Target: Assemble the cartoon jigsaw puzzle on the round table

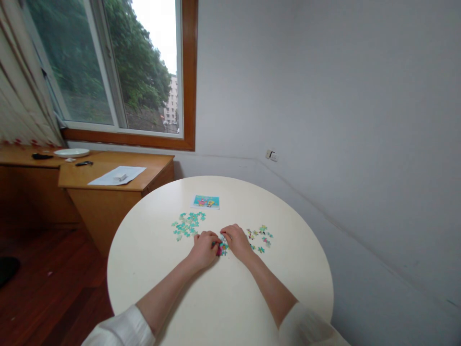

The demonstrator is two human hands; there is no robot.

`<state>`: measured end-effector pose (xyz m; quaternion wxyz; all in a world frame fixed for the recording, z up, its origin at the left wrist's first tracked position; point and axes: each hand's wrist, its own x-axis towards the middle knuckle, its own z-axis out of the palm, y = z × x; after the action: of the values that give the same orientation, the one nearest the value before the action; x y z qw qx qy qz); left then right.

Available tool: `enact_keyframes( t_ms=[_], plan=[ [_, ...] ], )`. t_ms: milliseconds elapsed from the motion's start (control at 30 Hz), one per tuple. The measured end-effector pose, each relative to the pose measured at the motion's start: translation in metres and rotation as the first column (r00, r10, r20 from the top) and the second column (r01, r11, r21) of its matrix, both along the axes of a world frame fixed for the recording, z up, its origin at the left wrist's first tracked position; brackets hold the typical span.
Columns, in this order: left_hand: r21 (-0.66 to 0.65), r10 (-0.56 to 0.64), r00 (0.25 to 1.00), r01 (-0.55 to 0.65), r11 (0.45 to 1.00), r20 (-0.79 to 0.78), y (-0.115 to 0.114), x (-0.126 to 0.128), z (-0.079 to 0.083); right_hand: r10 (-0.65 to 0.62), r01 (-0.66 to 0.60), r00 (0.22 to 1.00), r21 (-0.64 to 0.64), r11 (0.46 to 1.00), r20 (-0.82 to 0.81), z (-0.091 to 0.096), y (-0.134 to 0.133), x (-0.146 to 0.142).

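Observation:
On the round white table (223,298) both my hands rest close together over a small cluster of joined puzzle pieces (222,247). My left hand (204,249) is curled, its fingertips pressed on the cluster's left side. My right hand (236,240) is curled too, fingers pinched on the cluster's right side. A heap of loose teal puzzle pieces (188,225) lies just left of my left hand. More mixed-colour pieces (260,237) lie scattered right of my right hand. A small picture card (206,201) lies flat further back.
A wooden desk (115,187) stands left of the table with a sheet of paper (117,175), a white plate (71,152) and small dark objects. A window (108,67) is behind it. Grey walls close in at the right, with a socket (272,155).

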<state>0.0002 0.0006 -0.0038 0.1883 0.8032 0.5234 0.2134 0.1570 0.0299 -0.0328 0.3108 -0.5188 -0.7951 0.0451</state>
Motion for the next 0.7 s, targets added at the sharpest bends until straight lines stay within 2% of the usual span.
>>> enact_keyframes(
  t_ms=[300,700],
  plan=[
    [0.008,-0.012,1.0,0.012,1.0,-0.007,-0.0009,-0.0008,0.0016,-0.015,0.015,0.999,-0.014,1.0,0.028,0.001,-0.0015,-0.0015],
    [0.022,0.01,1.0,-0.01,1.0,-0.002,0.001,-0.0005,-0.0047,-0.057,0.059,0.997,-0.044,0.997,0.043,0.0066,-0.0061,-0.0039]
  ],
)
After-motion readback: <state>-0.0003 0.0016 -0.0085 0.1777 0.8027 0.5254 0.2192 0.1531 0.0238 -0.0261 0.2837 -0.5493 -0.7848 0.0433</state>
